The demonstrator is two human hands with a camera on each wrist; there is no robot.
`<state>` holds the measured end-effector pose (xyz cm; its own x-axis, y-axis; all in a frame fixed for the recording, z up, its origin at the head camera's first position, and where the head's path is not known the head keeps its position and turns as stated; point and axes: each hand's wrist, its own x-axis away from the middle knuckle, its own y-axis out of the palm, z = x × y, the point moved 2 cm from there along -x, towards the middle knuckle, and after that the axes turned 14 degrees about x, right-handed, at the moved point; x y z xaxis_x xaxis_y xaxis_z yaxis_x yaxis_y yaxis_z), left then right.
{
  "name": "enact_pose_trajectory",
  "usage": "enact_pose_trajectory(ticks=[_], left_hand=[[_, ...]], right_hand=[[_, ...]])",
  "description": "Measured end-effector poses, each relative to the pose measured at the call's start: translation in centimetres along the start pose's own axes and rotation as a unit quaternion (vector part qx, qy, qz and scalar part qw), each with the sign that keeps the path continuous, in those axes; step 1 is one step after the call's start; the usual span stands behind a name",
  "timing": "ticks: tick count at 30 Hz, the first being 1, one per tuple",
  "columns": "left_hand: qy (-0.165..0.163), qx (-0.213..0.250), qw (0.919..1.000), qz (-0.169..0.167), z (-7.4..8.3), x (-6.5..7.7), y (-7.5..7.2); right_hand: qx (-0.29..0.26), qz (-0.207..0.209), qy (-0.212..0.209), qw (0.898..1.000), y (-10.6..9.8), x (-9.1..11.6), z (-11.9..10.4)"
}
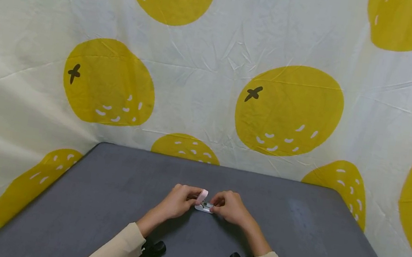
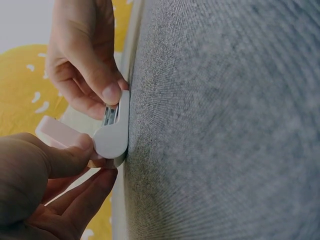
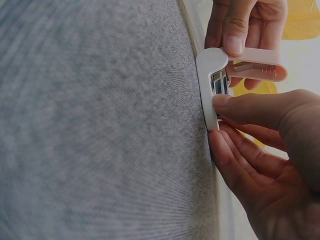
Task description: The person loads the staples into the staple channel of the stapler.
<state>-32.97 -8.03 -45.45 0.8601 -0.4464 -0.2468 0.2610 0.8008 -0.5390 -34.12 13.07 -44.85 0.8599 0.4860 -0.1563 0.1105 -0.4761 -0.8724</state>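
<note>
A small stapler with a white base and a pink top stands on the table, its top swung up. In the left wrist view the white base meets the table surface and the metal channel is exposed. My left hand holds the stapler near its hinge, thumb on the raised pink top. At the other end my right hand pinches the stapler, its thumb over the metal channel and fingers by the base's end. Whether staples lie under that thumb is hidden.
A grey cloth-covered table spreads around the hands. Behind it hangs a white curtain printed with yellow fruit. Black wrist devices sit below both beige sleeves.
</note>
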Motion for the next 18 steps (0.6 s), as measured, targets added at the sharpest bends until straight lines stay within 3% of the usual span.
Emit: enact_pose_trajectory(ticks=[18], left_hand=[[0.006, -0.012, 0.9999, 0.008, 0.37, -0.12, 0.25]], right_hand=[[-0.005, -0.003, -0.003, 1.000, -0.10, -0.01, 0.24]])
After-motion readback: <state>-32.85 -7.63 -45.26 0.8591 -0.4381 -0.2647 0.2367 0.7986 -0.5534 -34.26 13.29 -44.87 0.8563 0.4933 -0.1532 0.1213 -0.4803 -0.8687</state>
